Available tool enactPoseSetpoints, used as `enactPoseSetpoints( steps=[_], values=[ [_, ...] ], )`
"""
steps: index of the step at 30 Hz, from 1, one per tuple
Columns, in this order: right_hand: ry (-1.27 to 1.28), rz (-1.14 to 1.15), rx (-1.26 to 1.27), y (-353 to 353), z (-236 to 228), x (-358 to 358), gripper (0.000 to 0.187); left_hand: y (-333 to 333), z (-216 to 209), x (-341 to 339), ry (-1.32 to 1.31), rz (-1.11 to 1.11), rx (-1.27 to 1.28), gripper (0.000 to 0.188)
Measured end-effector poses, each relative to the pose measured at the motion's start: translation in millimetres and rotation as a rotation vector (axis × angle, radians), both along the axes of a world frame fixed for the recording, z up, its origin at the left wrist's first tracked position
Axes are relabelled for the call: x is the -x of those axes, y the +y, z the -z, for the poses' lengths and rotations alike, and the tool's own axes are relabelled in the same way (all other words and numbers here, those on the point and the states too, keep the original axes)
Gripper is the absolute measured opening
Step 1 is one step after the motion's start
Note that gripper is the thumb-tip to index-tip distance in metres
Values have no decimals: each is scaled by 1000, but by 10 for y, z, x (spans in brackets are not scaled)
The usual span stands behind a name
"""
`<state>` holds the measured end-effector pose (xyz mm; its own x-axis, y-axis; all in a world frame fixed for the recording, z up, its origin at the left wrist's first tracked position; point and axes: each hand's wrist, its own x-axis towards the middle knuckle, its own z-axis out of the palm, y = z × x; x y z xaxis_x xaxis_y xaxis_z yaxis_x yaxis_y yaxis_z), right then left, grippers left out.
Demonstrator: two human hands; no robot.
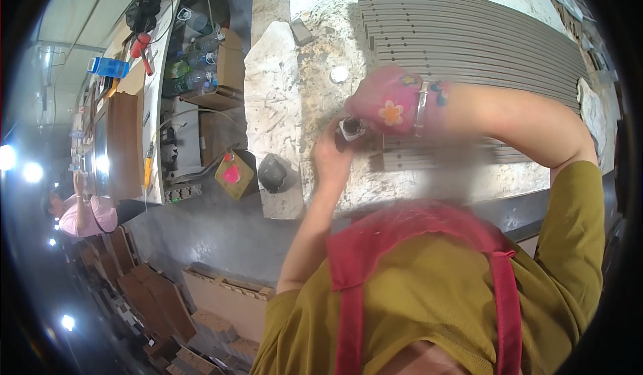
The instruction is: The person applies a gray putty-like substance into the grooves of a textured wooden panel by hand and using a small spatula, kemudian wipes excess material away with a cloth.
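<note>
Left hand (333,155) and gloved right hand (388,100) both pinch a small dark part (351,129) between them; looks light, rigid, best gripped by its sides.

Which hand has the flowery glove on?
The right hand, the upper one over the stone worktop. It wears a pink flowered glove; the left hand below it is bare.

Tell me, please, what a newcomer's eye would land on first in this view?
Probably the right hand in its pink flowered glove, at the picture's centre, meeting the bare left hand over a small dark object above the speckled stone worktop. Behind them, a stack of long grey slats fills the top right. The person's red apron straps over an olive shirt crowd the foreground.
</note>
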<state>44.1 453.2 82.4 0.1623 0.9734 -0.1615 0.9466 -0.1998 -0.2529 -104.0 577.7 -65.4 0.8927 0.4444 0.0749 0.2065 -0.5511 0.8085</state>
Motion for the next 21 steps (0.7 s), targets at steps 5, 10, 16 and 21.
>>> enactPoseSetpoints(
  steps=[5,10,16,21],
  values=[
    [-33,-13,-97,-92,-245,-11,14,2,103,-2,-80,-11,25,49],
    [-28,-16,80,61,52,83,14,0,40,-19,54,-2,39,46],
    [-13,52,152,61,-88,92,18,-43,-62,-17,28,-9,11,45],
    [14,38,83,2,40,109,12,-27,63,-14,-34,9,47,46]
  ],
)
